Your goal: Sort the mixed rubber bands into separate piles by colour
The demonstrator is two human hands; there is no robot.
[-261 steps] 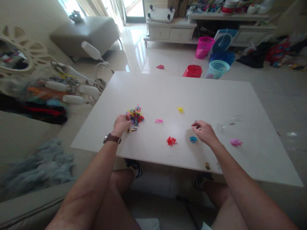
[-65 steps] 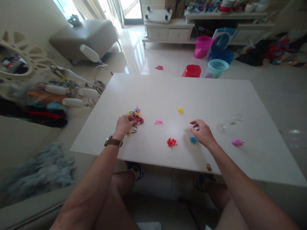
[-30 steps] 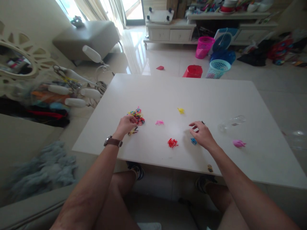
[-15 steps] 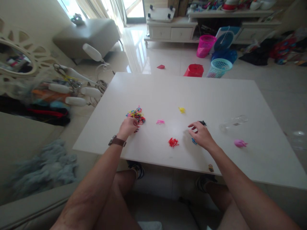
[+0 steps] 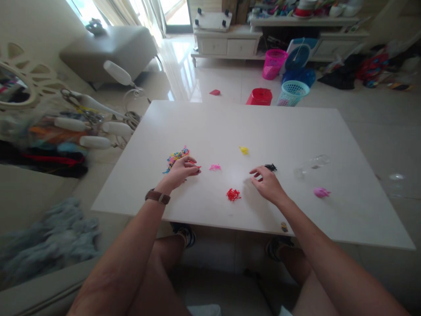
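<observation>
My left hand (image 5: 180, 172), with a brown-strapped watch (image 5: 158, 196) on the wrist, is over the near side of a mixed pile of coloured rubber bands (image 5: 176, 157). Its fingertips pinch a small red rubber band (image 5: 198, 166). My right hand (image 5: 267, 183) hovers with fingers apart and nothing in them, beside a little heap of black bands (image 5: 271, 167). Between the hands lie a pink heap (image 5: 215, 167), a red heap (image 5: 233, 195) and, farther off, a yellow heap (image 5: 244, 150). The blue bands are hidden by my right hand.
On the right of the white table (image 5: 204, 127) lie a clear plastic bottle (image 5: 312, 166) and a purple-pink lump (image 5: 321, 192). A small sticker (image 5: 284, 227) is at the near edge. Beyond the far edge stand a red stool (image 5: 259, 96) and a light-blue basket (image 5: 293, 92).
My left hand has lifted off the mixed pile and moved right, with a red rubber band now showing at its fingertips. My right hand stays near the black heap. The view has shifted slightly.
</observation>
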